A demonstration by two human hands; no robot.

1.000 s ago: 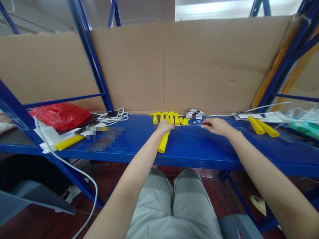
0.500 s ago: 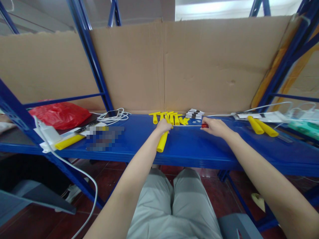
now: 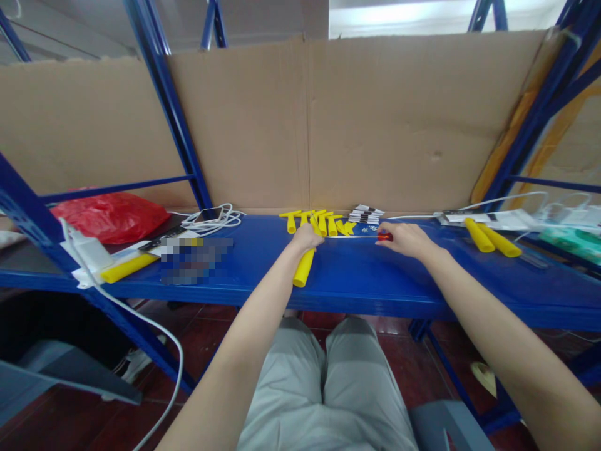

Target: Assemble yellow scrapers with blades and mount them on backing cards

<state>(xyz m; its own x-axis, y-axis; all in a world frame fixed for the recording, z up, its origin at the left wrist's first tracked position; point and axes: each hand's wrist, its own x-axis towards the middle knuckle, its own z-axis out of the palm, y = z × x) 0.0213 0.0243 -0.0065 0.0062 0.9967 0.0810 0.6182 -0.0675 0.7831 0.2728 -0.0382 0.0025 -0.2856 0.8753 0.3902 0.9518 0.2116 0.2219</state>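
My left hand [image 3: 307, 237] is closed around a yellow tubular handle [image 3: 303, 269], whose thick round end points down toward the shelf's front edge. Fingers hide the handle's upper part. My right hand [image 3: 404, 239] grips the red handle of a screwdriver [image 3: 385, 237]. Its thin shaft runs level to the left, up to the yellow handle by my left fingers; whether the tip touches is too small to tell. Behind my left hand lie several yellow T-shaped tools [image 3: 292, 223] in a row. Small yellow pieces [image 3: 346, 228] lie between them and a stack of black-and-white packets [image 3: 366, 214].
The blue shelf [image 3: 357, 275] has a cardboard panel [image 3: 385, 125] behind it. A red plastic bag [image 3: 115, 216], coiled white cable [image 3: 218, 219] and a yellow tube [image 3: 129, 268] lie to the left. Two yellow tubes [image 3: 491, 238] lie right. Blue posts [image 3: 173, 113] flank the shelf.
Almost nothing differs. The view has shifted very slightly, and both hands keep their hold on the yellow handle and the screwdriver.
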